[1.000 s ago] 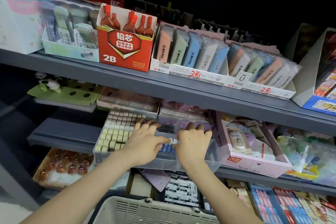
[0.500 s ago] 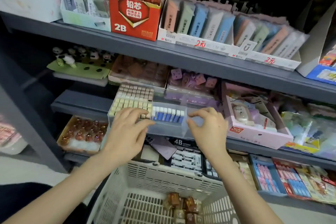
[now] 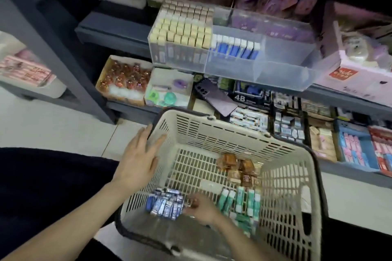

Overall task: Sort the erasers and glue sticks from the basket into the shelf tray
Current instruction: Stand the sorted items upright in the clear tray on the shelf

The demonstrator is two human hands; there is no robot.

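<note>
In the basket, erasers lie just left of our right fingers; glue sticks just right; the shelf tray well beyond.

Cream slotted basket; blue erasers; green-white glue sticks; clear tray

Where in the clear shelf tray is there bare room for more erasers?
Free: the compartment right of the blue erasers, and the front strip of the clear tray before them. Crowded: the left section, packed with beige erasers.

A purple phone lies beside a 4B box.
</note>
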